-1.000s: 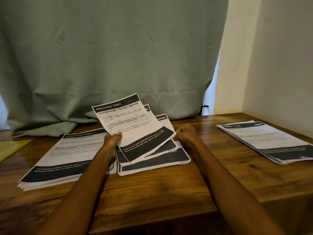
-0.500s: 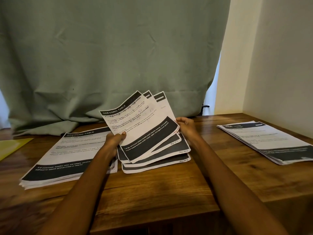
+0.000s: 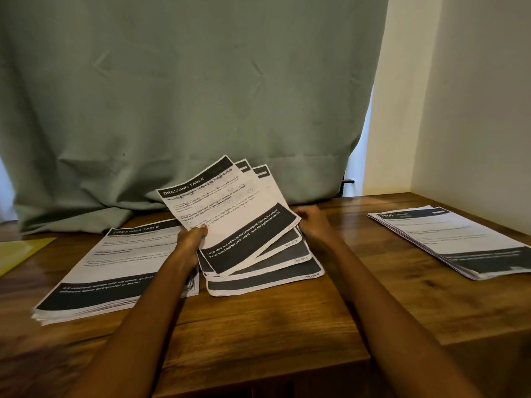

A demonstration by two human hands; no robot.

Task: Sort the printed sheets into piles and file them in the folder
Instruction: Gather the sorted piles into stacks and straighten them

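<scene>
A fanned bunch of printed sheets (image 3: 244, 222) headed "DRESSING TABLE", each with a dark band at the bottom, is tilted up off the wooden table (image 3: 273, 320) at the middle. My left hand (image 3: 191, 239) grips the bunch at its left edge, thumb on the top sheet. My right hand (image 3: 311, 222) holds the right edge of the bunch with curled fingers. A thick pile of similar sheets (image 3: 115, 271) lies flat to the left, partly under my left forearm. Another pile (image 3: 457, 239) lies at the far right. A yellow folder (image 3: 20, 251) shows at the left edge.
A grey-green curtain (image 3: 186, 110) hangs behind the table and drapes onto its back edge. A cream wall (image 3: 474, 110) closes the right side. The table's front edge runs below my forearms.
The sheets have been lifted higher and fanned out further, with more of them raised off the table. My right hand moved from the front right corner up along the right edge.
</scene>
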